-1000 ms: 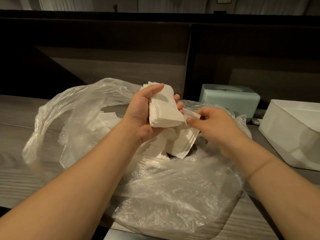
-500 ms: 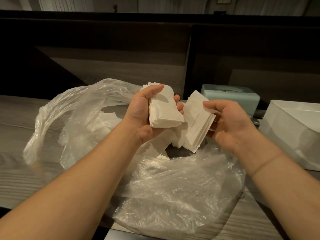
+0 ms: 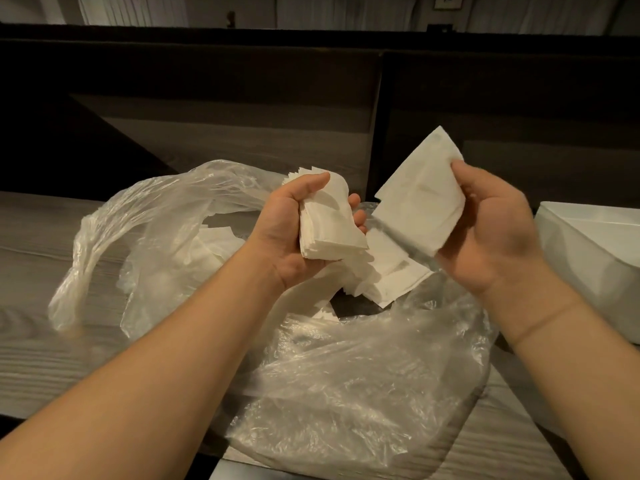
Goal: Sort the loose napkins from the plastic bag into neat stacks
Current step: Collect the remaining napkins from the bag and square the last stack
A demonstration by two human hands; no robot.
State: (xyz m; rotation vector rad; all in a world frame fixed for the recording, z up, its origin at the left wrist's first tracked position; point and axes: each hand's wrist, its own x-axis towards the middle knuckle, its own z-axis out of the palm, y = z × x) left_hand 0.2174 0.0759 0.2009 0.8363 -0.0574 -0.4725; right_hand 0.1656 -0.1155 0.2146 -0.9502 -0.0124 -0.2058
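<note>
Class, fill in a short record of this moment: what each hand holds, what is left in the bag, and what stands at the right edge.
left hand: grips napkin stack
right hand: holds a few napkins, raised
plastic bag: open on wooden table
loose napkins: in bag
white container: right edge
</note>
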